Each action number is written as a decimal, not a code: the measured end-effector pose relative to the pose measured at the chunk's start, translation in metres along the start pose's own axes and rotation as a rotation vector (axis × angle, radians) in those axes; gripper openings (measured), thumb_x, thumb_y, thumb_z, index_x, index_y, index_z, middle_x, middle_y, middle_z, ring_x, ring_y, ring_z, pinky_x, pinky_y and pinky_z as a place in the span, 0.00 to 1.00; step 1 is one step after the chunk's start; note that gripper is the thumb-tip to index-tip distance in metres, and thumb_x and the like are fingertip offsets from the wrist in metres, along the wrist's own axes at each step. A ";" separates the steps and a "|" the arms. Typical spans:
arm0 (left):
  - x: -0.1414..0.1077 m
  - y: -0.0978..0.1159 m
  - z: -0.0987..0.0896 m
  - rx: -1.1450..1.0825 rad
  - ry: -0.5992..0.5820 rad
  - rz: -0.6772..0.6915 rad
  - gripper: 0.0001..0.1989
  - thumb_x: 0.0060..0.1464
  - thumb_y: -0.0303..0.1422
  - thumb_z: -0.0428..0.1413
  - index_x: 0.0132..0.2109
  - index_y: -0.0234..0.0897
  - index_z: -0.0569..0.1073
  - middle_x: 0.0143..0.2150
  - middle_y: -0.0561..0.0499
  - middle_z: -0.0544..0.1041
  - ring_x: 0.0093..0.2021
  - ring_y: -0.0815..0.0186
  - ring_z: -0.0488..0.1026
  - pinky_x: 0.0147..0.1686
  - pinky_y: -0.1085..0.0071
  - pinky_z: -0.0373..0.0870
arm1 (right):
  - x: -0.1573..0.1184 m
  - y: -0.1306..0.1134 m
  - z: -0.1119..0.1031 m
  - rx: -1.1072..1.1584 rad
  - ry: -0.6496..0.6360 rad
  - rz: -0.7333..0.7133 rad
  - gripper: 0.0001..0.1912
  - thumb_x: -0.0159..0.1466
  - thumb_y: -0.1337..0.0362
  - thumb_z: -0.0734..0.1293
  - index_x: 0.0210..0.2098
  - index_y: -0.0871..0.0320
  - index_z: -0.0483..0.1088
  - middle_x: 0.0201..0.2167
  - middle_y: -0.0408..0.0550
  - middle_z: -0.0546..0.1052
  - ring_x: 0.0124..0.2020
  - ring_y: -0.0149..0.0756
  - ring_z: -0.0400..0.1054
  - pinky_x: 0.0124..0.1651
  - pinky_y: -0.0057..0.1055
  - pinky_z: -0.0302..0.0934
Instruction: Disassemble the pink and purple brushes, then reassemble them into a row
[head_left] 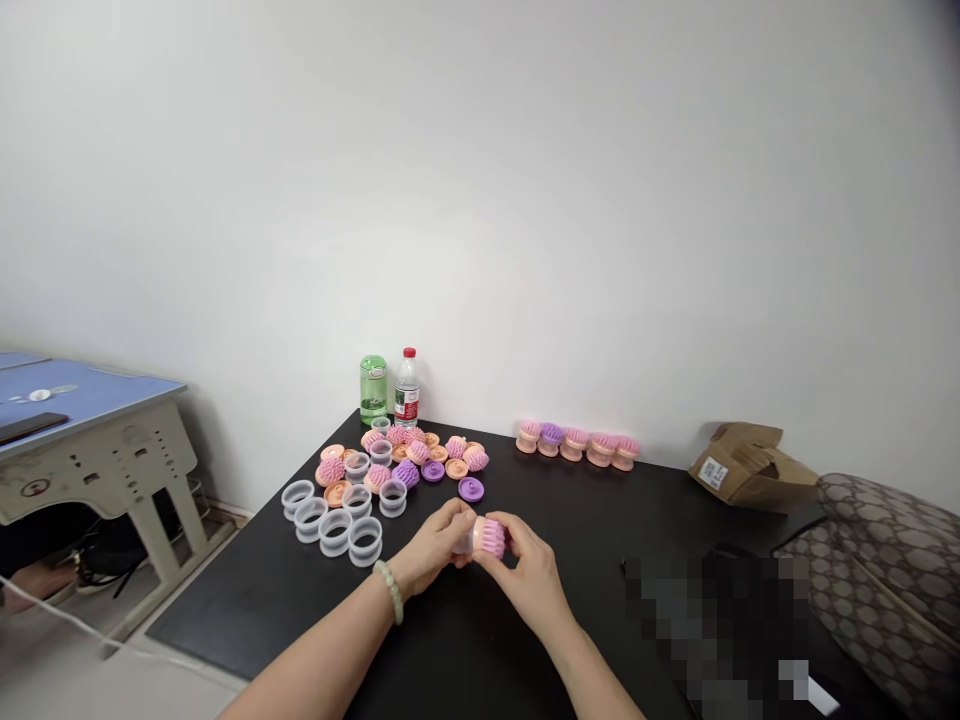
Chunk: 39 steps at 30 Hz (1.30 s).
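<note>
My left hand (pixel 430 548), with a beaded bracelet on its wrist, grips a translucent plastic ring (pixel 466 541), mostly hidden by the fingers. Against the ring's right side sits a pink bristled brush head (pixel 492 538), which my right hand (pixel 531 578) pinches between thumb and fingers. The two parts touch and lie sideways above the black table (pixel 480 660). Whether they are joined I cannot tell. Left of my hands stand several loose clear rings (pixel 365 541). Behind them are scattered pink and purple bristled heads (pixel 406 473) and round orange and purple bases (pixel 471 489).
Along the wall stands a row of several assembled brushes (pixel 574 445). A green bottle (pixel 373 390) and a red-capped bottle (pixel 407 390) are at the back left. A torn brown paper package (pixel 750 468) and a patterned bag (pixel 885 560) lie right. A blue-topped desk (pixel 90 400) is far left.
</note>
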<state>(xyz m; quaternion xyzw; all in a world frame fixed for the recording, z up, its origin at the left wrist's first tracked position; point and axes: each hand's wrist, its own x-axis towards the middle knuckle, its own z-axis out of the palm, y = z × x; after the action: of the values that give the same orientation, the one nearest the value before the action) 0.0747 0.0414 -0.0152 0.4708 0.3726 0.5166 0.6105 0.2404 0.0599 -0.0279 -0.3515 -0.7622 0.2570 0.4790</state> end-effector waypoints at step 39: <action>0.002 -0.001 -0.006 0.596 0.101 0.506 0.20 0.41 0.30 0.69 0.40 0.39 0.68 0.40 0.51 0.67 0.38 0.63 0.63 0.36 0.71 0.60 | 0.007 0.002 0.000 0.609 0.040 0.356 0.25 0.47 0.51 0.79 0.40 0.57 0.75 0.35 0.51 0.80 0.38 0.45 0.75 0.42 0.39 0.69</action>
<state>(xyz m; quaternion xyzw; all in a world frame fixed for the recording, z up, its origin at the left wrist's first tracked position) 0.0697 0.0449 -0.0178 0.6784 0.4081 0.5422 0.2813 0.2389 0.0663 -0.0257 -0.3249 -0.5679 0.5452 0.5242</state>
